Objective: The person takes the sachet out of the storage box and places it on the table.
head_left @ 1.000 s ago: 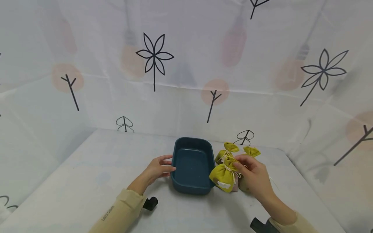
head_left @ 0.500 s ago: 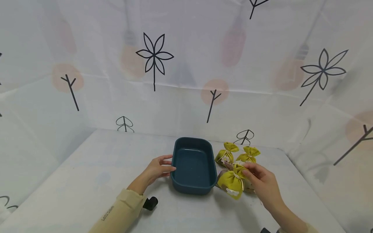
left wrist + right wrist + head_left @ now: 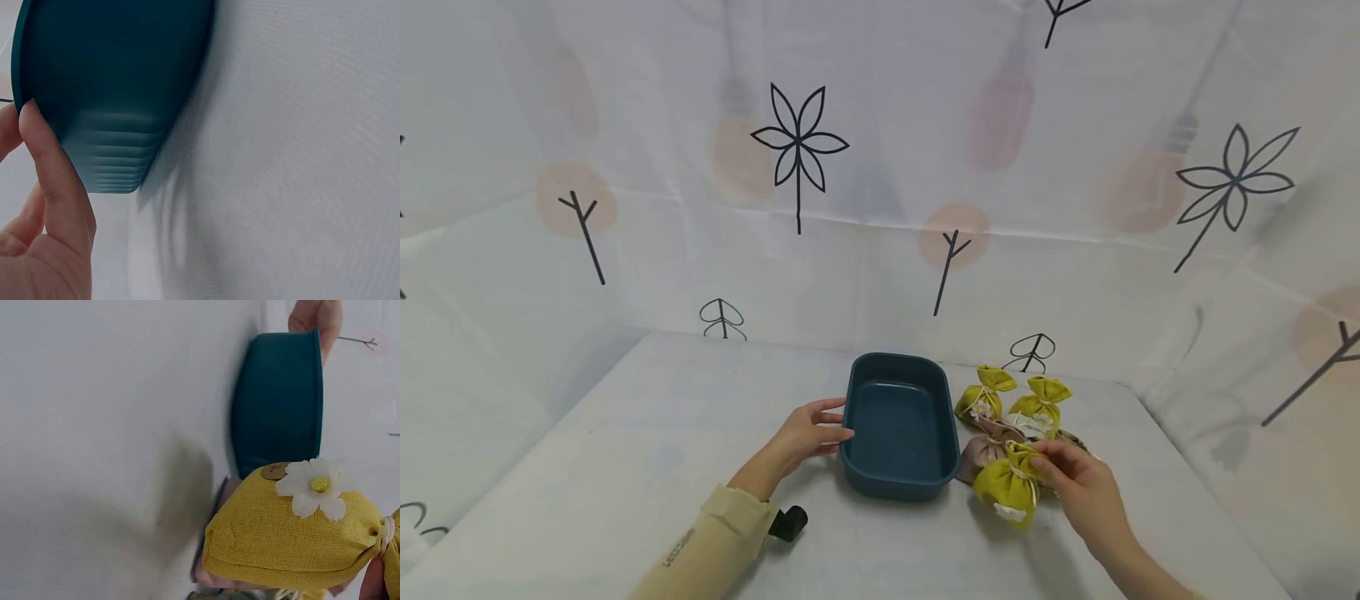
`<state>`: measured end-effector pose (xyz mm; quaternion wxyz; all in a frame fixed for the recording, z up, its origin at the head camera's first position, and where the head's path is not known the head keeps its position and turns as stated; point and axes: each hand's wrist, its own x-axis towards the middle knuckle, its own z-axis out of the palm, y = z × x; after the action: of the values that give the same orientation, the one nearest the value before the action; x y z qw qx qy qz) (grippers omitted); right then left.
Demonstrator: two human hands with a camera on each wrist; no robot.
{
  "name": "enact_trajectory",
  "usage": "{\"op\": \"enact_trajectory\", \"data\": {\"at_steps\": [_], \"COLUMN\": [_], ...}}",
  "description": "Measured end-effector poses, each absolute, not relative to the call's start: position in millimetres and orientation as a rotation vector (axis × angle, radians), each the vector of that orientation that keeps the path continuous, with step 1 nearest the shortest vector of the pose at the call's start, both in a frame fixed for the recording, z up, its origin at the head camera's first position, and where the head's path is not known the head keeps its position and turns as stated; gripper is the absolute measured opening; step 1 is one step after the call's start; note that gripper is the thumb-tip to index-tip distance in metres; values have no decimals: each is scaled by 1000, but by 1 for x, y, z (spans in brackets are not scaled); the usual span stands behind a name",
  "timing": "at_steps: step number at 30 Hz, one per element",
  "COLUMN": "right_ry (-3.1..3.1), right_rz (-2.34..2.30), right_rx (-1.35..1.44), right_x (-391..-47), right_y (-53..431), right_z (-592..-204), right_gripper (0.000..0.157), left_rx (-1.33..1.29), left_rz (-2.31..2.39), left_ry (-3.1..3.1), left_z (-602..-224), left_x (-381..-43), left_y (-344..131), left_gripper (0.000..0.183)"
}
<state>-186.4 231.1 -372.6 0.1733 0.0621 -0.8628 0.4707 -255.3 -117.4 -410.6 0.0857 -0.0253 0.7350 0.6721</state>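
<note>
At the centre of the head view, a dark teal rectangular tub (image 3: 897,425) stands on the table. My left hand (image 3: 805,432) touches its left side, fingers extended, thumb at the rim. To the right, my right hand (image 3: 1086,487) pinches the tied neck of a yellow drawstring sachet (image 3: 1006,492). The right wrist view shows the sachet (image 3: 287,534) tilted on its side, with a white flower on its cloth. It hangs in front of a mauve sachet (image 3: 983,454), whose lower part it hides. Whether it touches the table I cannot tell.
Two more yellow-topped sachets, one (image 3: 981,403) nearer the tub and one (image 3: 1043,400) farther right, stand behind the mauve one. Something brownish, partly hidden, lies by my right fingers. The white table (image 3: 625,467) meets a patterned cloth backdrop (image 3: 865,275).
The right hand has moved right and toward me with the yellow sachet, away from the tub's edge. The mauve sachet has come into fuller view. The left hand and the tub stay put.
</note>
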Motion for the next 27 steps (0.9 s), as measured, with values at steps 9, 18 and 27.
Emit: {"op": "enact_trajectory", "data": {"at_steps": [9, 18, 27], "right_ry": [-2507, -2503, -2544], "right_rz": [1321, 1356, 1423], "right_rx": [139, 140, 121], "right_x": [-191, -194, -194], "right_y": [235, 236, 237], "right_z": [-385, -391, -385], "right_gripper": [14, 16, 27], "left_rx": [-76, -82, -74], "left_rz": [2012, 2011, 2004], "left_ry": [2183, 2184, 2192], "left_z": [-411, -409, -410], "left_x": [-255, -254, -255], "left_y": [-117, -117, -117], "left_gripper": [65, 65, 66]}}
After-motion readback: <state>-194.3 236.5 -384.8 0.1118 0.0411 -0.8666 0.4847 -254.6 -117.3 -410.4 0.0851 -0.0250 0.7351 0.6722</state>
